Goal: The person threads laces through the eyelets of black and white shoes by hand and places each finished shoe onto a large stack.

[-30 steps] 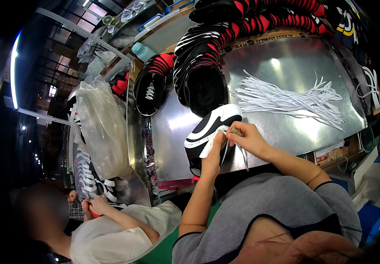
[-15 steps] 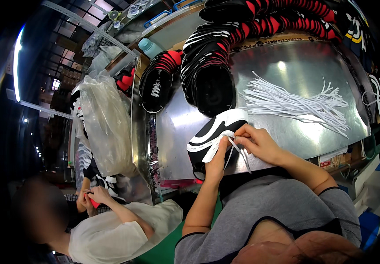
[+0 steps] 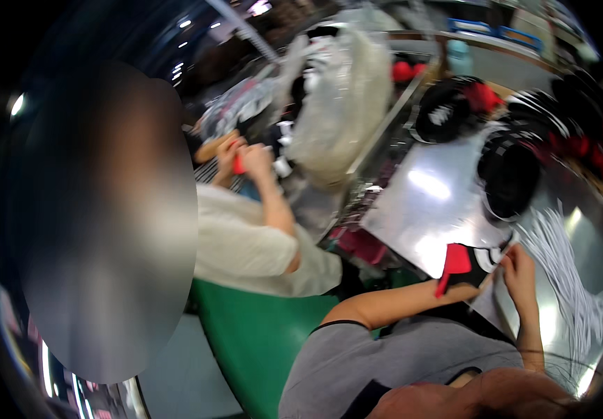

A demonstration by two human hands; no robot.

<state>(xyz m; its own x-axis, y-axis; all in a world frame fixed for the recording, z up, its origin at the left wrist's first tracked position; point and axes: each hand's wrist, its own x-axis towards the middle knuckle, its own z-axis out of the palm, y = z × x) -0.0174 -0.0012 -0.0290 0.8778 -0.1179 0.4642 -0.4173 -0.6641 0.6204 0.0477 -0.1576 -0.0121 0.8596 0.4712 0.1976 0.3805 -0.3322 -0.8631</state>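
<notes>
A black, white and red shoe upper (image 3: pixel 459 260) is held over the near edge of the metal table, its red part toward the left. My left hand (image 3: pixel 484 282) grips it from the near side, the fingers mostly hidden behind the upper. Beside its right end, my right hand (image 3: pixel 519 271) is closed in a pinch on a white shoelace, which is blurred and barely visible here. A loose bundle of white shoelaces (image 3: pixel 565 276) lies on the table to the right of my right hand.
Black shoe uppers with red parts (image 3: pixel 512 174) stand in rows on the metal table (image 3: pixel 413 199); one laced upper (image 3: pixel 441 112) is apart. A clear plastic bag (image 3: pixel 343 115) lies beyond the table's left edge. At left, a co-worker's hands (image 3: pixel 245 160) hold a red piece. The floor (image 3: pixel 259 335) is green.
The view has swung left, so the table and my hands appear farther right, and more of the co-worker shows. The upper has turned in my hands, bringing its red part into sight.
</notes>
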